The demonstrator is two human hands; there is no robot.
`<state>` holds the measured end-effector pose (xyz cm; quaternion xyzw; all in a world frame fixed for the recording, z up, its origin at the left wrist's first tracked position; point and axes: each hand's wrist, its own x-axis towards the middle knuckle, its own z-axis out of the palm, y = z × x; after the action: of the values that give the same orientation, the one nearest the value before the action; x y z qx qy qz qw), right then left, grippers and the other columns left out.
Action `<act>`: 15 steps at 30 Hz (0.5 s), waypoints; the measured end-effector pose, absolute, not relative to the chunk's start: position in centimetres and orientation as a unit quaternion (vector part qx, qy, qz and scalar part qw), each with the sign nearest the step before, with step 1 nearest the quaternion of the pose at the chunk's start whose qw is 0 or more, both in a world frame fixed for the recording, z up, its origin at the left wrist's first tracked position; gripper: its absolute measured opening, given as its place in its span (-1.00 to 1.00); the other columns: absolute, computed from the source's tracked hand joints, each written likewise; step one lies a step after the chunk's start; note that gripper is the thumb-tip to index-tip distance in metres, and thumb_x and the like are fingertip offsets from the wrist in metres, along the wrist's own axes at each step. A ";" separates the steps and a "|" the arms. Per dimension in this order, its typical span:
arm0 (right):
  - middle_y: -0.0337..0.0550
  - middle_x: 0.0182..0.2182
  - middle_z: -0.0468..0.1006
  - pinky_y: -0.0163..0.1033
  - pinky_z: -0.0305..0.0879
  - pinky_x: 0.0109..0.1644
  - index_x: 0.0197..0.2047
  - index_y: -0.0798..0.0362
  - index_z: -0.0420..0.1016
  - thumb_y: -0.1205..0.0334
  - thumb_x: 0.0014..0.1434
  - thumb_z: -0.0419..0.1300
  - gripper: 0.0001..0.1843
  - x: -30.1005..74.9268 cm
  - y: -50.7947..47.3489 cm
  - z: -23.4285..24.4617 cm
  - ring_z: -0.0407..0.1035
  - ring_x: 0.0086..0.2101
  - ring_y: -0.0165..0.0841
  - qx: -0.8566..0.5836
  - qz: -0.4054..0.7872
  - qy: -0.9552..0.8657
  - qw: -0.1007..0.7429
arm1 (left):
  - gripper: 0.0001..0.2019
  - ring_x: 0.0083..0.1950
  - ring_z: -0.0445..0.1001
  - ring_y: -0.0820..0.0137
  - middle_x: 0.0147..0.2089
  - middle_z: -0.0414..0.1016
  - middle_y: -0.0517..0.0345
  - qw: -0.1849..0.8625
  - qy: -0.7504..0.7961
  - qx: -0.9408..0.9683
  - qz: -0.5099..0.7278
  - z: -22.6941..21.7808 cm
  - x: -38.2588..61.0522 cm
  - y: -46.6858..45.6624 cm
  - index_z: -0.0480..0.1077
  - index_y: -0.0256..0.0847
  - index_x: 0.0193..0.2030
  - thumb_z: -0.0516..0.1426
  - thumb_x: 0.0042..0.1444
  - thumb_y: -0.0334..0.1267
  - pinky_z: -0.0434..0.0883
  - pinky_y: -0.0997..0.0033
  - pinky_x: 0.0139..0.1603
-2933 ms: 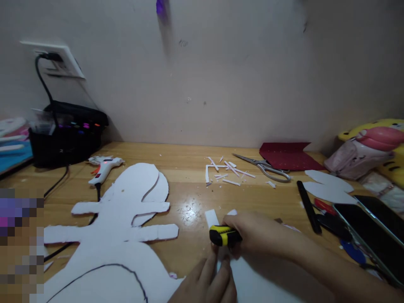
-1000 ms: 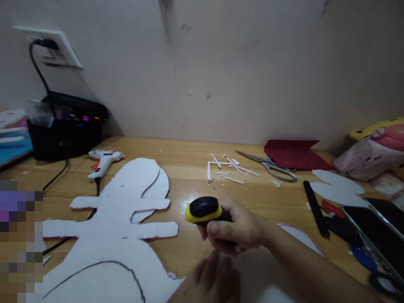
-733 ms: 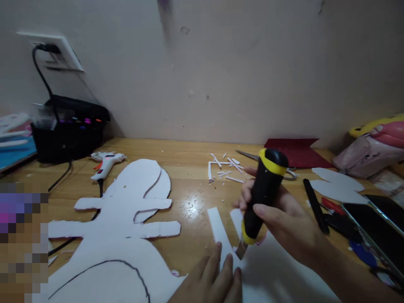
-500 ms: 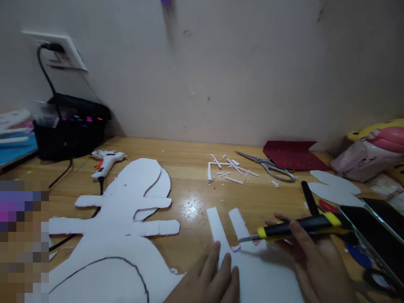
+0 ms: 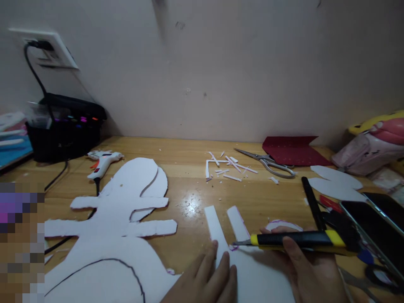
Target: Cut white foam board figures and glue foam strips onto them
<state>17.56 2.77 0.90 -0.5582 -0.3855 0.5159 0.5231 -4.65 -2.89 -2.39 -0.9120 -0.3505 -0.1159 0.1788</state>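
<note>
My right hand is closed around a black-and-yellow utility knife. Its blade points left, with the tip at the purple-marked notch between two strips of a white foam sheet. Fingers spread, my left hand lies flat on that sheet, left of the blade. To the left is a larger white cutout with a rounded top, several side strips and a dark curved line drawn on it. A curved white piece with a purple edge shows behind my right hand.
White offcuts and scissors lie toward the wall, beside a dark red sheet. A glue gun and its cord are at the left. White ovals and phones sit on the right.
My right hand has moved the knife slightly left and levelled it, bringing the blade tip to the notch. My left hand stays on the sheet. The curved purple-edged piece has come into view.
</note>
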 end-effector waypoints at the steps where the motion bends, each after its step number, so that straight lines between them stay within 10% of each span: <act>1: -0.08 -0.26 0.68 0.01 0.59 -0.08 -0.30 -0.09 0.53 0.05 -0.07 0.49 -0.69 17.6 2.7 0.9 0.60 -0.19 -0.03 -0.559 0.520 -0.385 0.519 | -0.77 0.01 0.60 0.02 0.01 0.60 0.02 0.178 -0.349 -0.913 -0.112 -1.9 -4.7 -2.9 0.42 -0.29 0.11 0.11 0.37 -0.32 0.55 0.18 -0.12; 15: -0.03 -0.37 0.69 -0.15 0.62 -0.26 -0.35 0.01 0.61 -0.02 -0.01 0.42 -0.72 17.7 3.0 1.3 0.63 -0.34 -0.08 -0.555 0.417 -0.494 0.524 | -0.70 0.07 0.56 0.06 0.09 0.57 -0.02 0.151 -0.332 -0.929 -0.065 -1.1 -5.2 -2.9 0.38 -0.27 0.20 0.06 0.40 -0.27 0.52 0.21 -0.01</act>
<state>17.70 3.03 1.29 -0.5552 -0.4938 0.4167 0.5237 -5.23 -2.87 -1.14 -0.9288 -0.3322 -0.0651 0.1510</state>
